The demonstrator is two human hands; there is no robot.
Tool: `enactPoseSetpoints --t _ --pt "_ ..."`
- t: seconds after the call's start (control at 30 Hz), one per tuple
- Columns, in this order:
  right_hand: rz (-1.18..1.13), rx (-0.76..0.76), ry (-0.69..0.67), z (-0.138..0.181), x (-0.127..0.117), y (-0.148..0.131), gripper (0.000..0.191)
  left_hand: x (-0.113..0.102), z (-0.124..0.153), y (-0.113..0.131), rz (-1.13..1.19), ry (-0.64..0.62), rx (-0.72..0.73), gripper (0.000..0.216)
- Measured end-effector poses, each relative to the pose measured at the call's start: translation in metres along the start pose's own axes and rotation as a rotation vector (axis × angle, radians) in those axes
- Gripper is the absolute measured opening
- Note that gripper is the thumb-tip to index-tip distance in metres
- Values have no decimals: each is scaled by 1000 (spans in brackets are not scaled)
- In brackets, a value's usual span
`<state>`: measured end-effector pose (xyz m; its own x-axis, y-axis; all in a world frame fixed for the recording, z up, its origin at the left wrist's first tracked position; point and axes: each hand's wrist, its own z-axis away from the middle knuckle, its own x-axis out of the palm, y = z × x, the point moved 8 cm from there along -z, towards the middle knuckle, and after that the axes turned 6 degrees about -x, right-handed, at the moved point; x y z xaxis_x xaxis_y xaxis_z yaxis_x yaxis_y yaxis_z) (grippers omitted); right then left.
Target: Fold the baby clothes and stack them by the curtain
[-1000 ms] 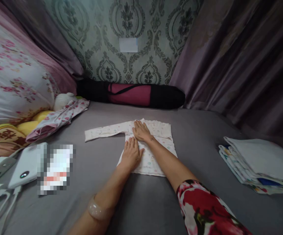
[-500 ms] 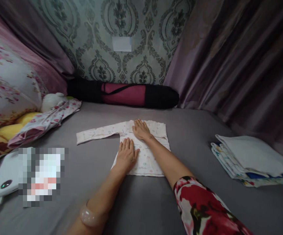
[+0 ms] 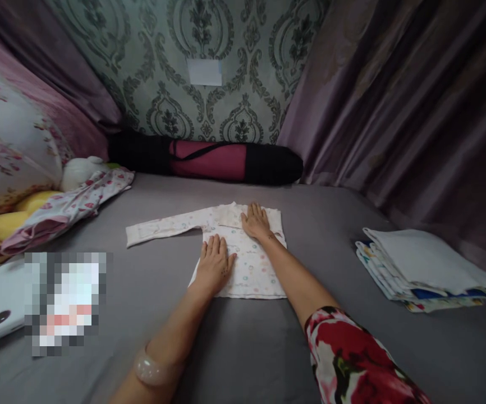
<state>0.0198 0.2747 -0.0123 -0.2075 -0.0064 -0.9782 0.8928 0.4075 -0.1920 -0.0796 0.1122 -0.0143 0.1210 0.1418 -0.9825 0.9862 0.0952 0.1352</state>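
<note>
A small white long-sleeved shirt (image 3: 251, 269) with a fine coloured print lies flat on the grey bed sheet (image 3: 142, 303). One sleeve stretches out to the left; the other is folded inward across the top of the body. My left hand (image 3: 215, 262) rests flat on the shirt's left side, fingers extended. Over the folded sleeve near the upper right, my right hand (image 3: 256, 220) lies palm down with its fingers out. Neither hand grips the cloth.
On the right is a stack of folded cloths (image 3: 428, 261). A black and pink roll-shaped bag (image 3: 209, 160) lies along the wall. At left are a white device (image 3: 1, 303) with a cable, a blurred-out item (image 3: 68, 303), a printed cloth (image 3: 70, 207) and a floral pillow (image 3: 7, 140).
My right hand has slid rightward along the folded sleeve, uncovering more of it near the collar. My left hand stays on the shirt's left side. The whole view has shifted slightly.
</note>
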Motion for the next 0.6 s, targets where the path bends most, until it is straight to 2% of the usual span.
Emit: enactPoseSetpoints --t 0.2,0.33,0.43,0.6 --pt "-96 -19 -91 0 -5 7 65 -3 0 0 -36 -56 -13 64" --pt "-50 53 2 11 -20 35 66 -2 0 1 -39 -80 -17 63" --pt "-2 84 6 18 -14 50 67 0 1 1 -46 -71 -14 63" --pt "-30 81 -38 17 -7 56 67 -1 1 1 -45 -49 -8 64"
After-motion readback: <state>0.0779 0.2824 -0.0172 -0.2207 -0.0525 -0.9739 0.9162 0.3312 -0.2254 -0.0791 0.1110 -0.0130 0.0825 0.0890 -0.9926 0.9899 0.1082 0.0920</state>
